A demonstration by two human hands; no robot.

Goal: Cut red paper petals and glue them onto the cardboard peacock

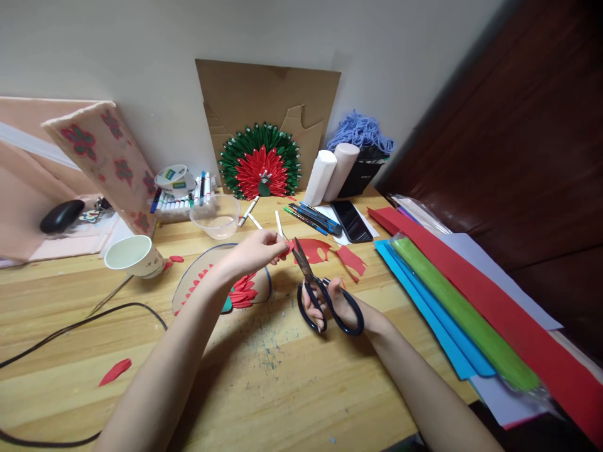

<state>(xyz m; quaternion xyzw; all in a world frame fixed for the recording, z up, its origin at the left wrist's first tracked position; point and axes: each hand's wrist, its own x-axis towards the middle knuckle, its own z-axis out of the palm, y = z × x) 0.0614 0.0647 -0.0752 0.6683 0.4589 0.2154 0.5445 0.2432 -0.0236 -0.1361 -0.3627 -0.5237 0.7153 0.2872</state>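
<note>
My right hand [336,301] grips the black-handled scissors [305,267], whose blades point up and away, close to my left fingertips. Pinched in my left hand [266,248] is a small piece of red paper [286,249], partly hidden by the fingers. Behind the blades lie cut red paper scraps [313,250]. Under my left forearm rests a rounded cardboard piece [214,254] with a blue outline, bearing red paper petals [242,290] and a bit of green. One loose red petal [115,372] lies at the table's left front.
A paper cup [134,257], a clear plastic bowl [215,216] and markers [176,202] stand at left. A red and green feathered craft [261,166] leans on the wall. Pens [313,218], a phone [352,221] and coloured paper stacks [452,301] lie at right. A black cable [94,317] crosses the left.
</note>
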